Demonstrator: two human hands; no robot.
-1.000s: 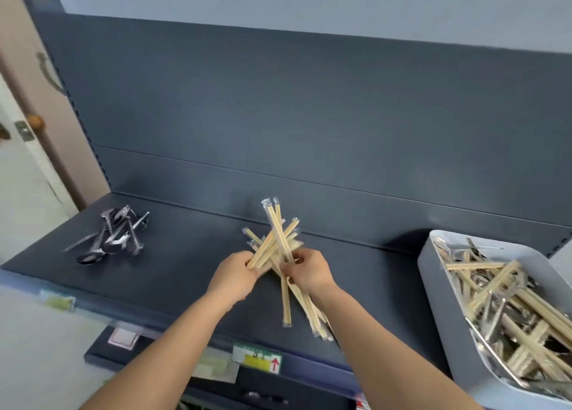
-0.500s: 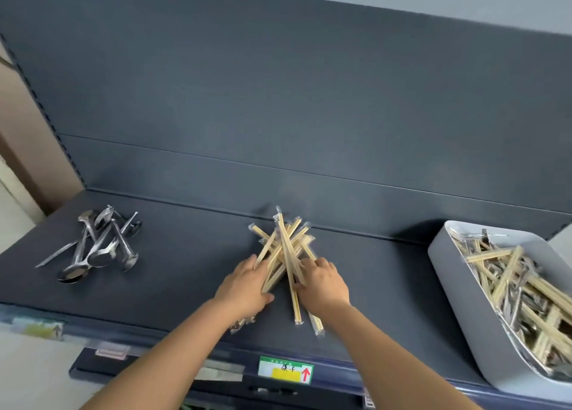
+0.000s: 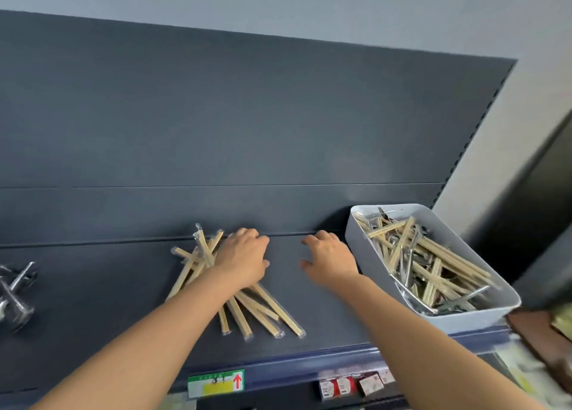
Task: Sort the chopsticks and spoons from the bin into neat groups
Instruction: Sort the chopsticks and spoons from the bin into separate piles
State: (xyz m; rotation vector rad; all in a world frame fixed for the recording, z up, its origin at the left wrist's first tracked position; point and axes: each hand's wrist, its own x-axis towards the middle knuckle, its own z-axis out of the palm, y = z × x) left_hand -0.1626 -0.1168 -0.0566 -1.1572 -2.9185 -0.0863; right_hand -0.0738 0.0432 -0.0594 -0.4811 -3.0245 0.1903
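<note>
A loose pile of wrapped wooden chopsticks (image 3: 247, 312) lies on the dark shelf (image 3: 93, 301), fanned out toward the front edge. My left hand (image 3: 244, 259) rests palm down on top of the pile, fingers relaxed. My right hand (image 3: 329, 259) hovers over bare shelf between the pile and the white bin (image 3: 365, 248), fingers loosely spread and holding nothing. The bin at the right holds several chopsticks and metal spoons (image 3: 414, 264) mixed together. A group of metal spoons (image 3: 14, 295) lies at the far left edge of the view, partly cut off.
The shelf's dark back panel (image 3: 247, 131) rises right behind the pile and bin. A blue front rail with a green and yellow price label (image 3: 215, 383) runs along the shelf edge. A dark upright surface (image 3: 538, 224) stands to the right of the bin.
Both hands have let go of the chopsticks, which now lie on the shelf. My right hand has moved right toward the bin. The view has swung to the right.
</note>
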